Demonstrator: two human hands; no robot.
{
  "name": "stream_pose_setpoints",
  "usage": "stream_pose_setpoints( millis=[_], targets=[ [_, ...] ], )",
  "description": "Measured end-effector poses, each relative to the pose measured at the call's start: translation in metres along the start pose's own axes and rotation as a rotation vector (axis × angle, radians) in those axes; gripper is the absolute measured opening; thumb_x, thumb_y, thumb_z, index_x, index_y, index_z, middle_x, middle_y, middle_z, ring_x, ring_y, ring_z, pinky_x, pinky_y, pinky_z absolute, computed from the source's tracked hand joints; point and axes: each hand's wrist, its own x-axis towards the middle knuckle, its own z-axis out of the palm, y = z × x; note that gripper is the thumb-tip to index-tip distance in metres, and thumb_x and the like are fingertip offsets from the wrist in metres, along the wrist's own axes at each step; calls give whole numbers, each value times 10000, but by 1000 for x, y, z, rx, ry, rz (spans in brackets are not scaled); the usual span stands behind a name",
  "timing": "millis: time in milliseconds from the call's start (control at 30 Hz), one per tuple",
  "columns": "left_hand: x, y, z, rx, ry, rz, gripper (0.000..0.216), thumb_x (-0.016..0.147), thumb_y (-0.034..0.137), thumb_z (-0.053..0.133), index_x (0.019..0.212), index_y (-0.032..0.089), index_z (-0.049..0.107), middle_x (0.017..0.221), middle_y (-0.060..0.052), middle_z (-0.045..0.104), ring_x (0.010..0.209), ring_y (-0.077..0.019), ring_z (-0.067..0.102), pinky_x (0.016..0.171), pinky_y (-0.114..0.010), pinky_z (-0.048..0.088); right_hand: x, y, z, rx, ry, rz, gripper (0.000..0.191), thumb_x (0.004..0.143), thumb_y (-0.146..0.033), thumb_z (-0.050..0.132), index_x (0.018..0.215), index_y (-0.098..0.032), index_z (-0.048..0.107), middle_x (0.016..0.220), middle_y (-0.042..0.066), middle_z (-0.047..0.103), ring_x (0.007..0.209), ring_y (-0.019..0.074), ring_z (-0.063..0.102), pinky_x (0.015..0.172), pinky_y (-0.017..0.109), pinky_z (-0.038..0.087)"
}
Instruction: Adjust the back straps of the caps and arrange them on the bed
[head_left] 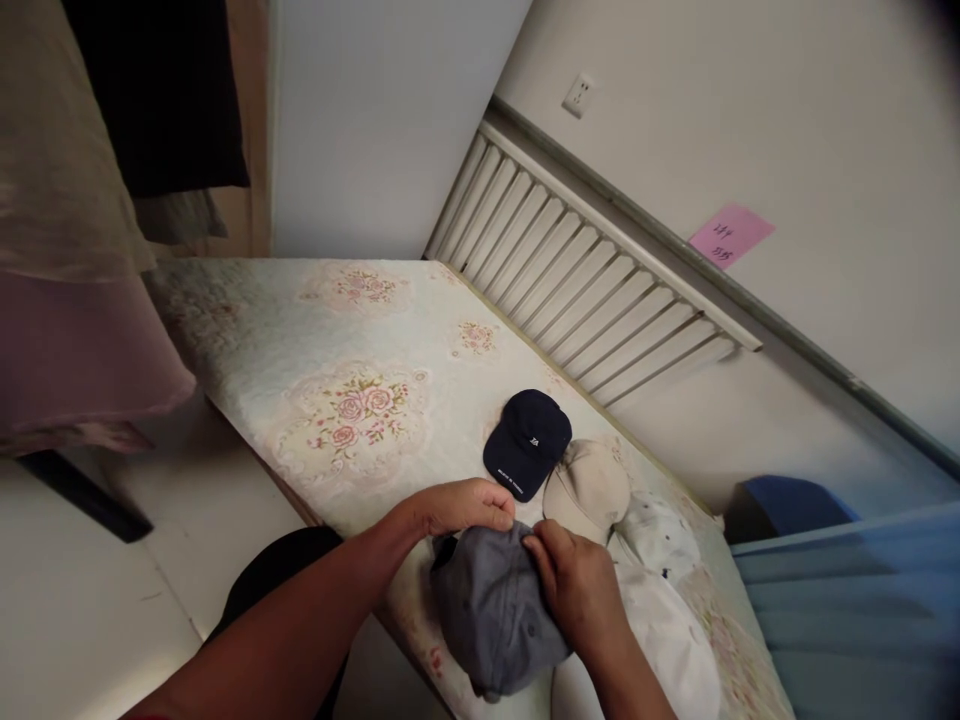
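Observation:
A grey cap (491, 610) lies at the near edge of a floral mattress (330, 340). My left hand (457, 506) pinches the cap's far edge, fingers closed on the fabric. My right hand (577, 590) rests on top of the cap, its fingers gripping the same edge. Just beyond them sit a navy cap (526, 442) and a beige cap (586, 487), side by side. White caps (664, 600) lie to the right, partly under my right wrist.
A slatted white headboard (585, 270) runs along the wall behind the mattress, with a wall socket (578, 95) and a pink note (730, 235) above it. Clothes hang at the left (82, 250). Blue fabric (847, 600) lies at the right. White floor (90, 600) at the lower left.

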Motion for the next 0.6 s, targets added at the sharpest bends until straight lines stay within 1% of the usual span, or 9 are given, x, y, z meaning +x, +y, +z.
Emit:
stream_pose_setpoints(
  millis=[67, 167, 233, 300, 400, 467, 533, 600],
  targets=[
    [-1, 4, -1, -14, 80, 48, 276, 723, 404, 640, 772, 141, 570, 670, 47, 475, 602, -74, 388, 550, -198, 284, 9, 1, -1, -107, 94, -80, 325, 957, -326, 383, 726, -199, 573, 572, 22, 587, 537, 159, 539, 560, 290, 272],
    [-2, 8, -1, 10, 186, 105, 286, 733, 414, 633, 776, 142, 558, 674, 43, 469, 617, -79, 385, 559, -200, 286, 16, 1, 1, -182, 224, -150, 255, 940, -279, 434, 773, -193, 608, 599, 28, 581, 578, 166, 515, 601, 305, 285],
    [-1, 9, -2, 66, 208, 121, 276, 742, 407, 620, 765, 140, 556, 649, 43, 463, 606, -81, 382, 560, -203, 286, 14, 2, 9, -164, 283, -155, 217, 928, -256, 458, 808, -186, 625, 613, 36, 585, 588, 170, 502, 608, 311, 290],
    [0, 7, -2, 158, 195, 112, 228, 748, 366, 605, 760, 141, 568, 633, 43, 469, 595, -81, 387, 556, -203, 290, 5, 2, 22, -117, 307, -133, 198, 919, -246, 473, 823, -178, 633, 609, 41, 582, 582, 173, 495, 602, 314, 293],
    [1, 1, -1, 329, 142, 43, 134, 733, 282, 598, 752, 150, 601, 640, 41, 513, 599, -84, 423, 562, -199, 314, -18, 2, 46, -59, 286, -67, 183, 919, -255, 475, 868, -179, 633, 618, 45, 593, 589, 180, 512, 597, 310, 313],
    [2, -3, 1, 422, 95, -13, 102, 713, 255, 615, 743, 158, 618, 650, 41, 542, 613, -89, 454, 578, -200, 335, -34, 1, 60, -14, 253, -8, 184, 923, -257, 467, 870, -177, 624, 631, 48, 609, 597, 183, 540, 600, 305, 336],
    [2, -7, 4, 479, 40, -54, 90, 704, 248, 632, 739, 165, 629, 645, 41, 553, 616, -94, 475, 583, -201, 345, -48, -2, 68, 63, 197, 70, 194, 928, -277, 457, 867, -179, 613, 644, 46, 622, 595, 182, 562, 591, 295, 356],
    [2, -8, 6, 510, -13, -85, 79, 704, 242, 636, 741, 172, 637, 641, 41, 556, 613, -98, 486, 579, -201, 349, -56, -5, 70, 178, 107, 153, 208, 932, -291, 441, 848, -190, 602, 662, 42, 632, 603, 182, 586, 577, 280, 375]
  ],
)
